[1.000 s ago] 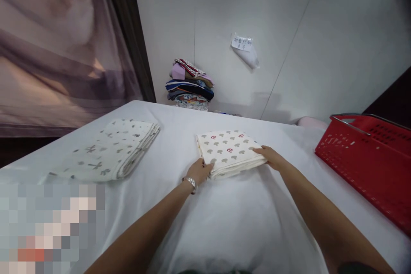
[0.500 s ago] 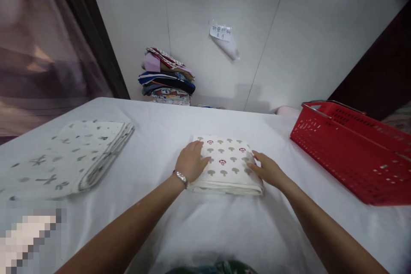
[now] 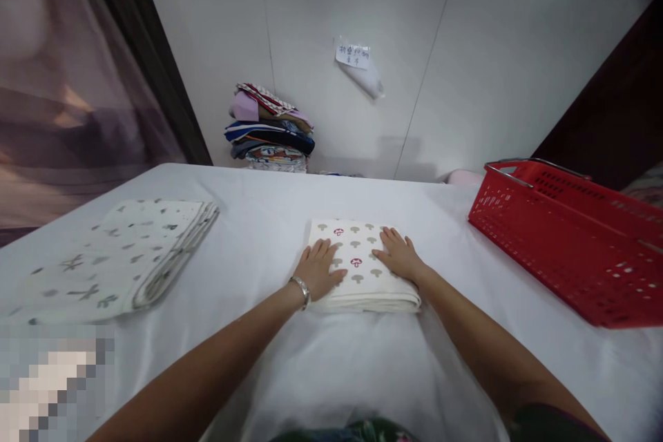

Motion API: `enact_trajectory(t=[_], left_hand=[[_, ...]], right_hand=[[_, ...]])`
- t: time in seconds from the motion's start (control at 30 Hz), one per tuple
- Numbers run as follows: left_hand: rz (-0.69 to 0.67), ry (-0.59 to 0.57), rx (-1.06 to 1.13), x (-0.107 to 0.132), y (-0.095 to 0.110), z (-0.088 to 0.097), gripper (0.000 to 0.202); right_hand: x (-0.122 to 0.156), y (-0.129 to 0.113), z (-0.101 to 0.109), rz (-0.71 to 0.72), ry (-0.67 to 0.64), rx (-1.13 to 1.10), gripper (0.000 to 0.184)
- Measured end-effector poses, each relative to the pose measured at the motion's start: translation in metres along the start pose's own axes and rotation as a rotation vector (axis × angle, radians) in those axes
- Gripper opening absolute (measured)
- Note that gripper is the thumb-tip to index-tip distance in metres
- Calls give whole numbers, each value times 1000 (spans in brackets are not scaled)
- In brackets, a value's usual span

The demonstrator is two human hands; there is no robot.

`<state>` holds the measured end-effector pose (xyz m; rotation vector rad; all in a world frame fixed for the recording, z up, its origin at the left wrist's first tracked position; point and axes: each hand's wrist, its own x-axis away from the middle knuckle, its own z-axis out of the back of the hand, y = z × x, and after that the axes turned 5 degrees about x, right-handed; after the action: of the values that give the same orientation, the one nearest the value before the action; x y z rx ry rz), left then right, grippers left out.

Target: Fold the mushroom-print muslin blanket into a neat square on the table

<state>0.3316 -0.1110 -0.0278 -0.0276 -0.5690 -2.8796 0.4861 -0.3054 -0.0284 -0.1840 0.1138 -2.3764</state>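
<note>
A folded white cloth printed with grey and red mushrooms lies flat in front of me, its layered fold facing my body. On its left side rests my left hand, palm down with the fingers apart and a silver bracelet at the wrist. My right hand lies flat over the upper right part of the cloth, fingers spread, covering some of the print. Neither hand grips the fabric.
To the left is a larger folded white cloth with a grey pattern. A red perforated basket with metal handles stands at the right. Folded textiles are stacked beyond the far edge of the white-covered table. A paper note hangs on the wall.
My right hand has moved from the cloth's right edge onto its top and flattened there. My left hand has slid slightly toward me and right, also lying flatter.
</note>
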Motion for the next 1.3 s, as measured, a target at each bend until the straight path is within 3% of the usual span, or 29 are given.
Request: enact_trajectory(t=[0.07, 0.17, 0.23, 0.43, 0.53, 0.6, 0.77, 0.83, 0.93, 1.17, 1.3], left_hand=[[33, -58, 24, -10, 6, 15, 70], [51, 16, 0, -31, 8, 28, 72], [46, 77, -39, -44, 4, 24, 72], [72, 71, -12, -57, -19, -10, 75], [70, 77, 12, -57, -21, -11, 75], [70, 74, 48, -56, -21, -7, 73], [82, 202, 188, -44, -26, -1, 66], [162, 250, 257, -32, -28, -1, 64], [301, 219, 363, -12, -26, 2, 67], [465, 125, 514, 0, -26, 21, 71], [532, 23, 621, 1, -26, 25, 65]], right_hand=[[-5, -4, 9, -7, -4, -7, 66], [-18, -9, 14, -4, 64, -21, 71], [-28, -9, 9, -10, 87, -33, 71], [-41, -1, -14, -22, 114, -58, 66], [-41, 0, -11, -15, 130, -147, 66], [-39, 1, -6, -40, 155, -320, 66], [-9, 14, -3, -259, 255, -735, 67], [11, 19, -9, -355, 238, -941, 69], [42, 23, -17, -416, 205, -1206, 71], [68, 26, -13, -503, 88, -1266, 79], [67, 21, -12, -405, -18, -1343, 61]])
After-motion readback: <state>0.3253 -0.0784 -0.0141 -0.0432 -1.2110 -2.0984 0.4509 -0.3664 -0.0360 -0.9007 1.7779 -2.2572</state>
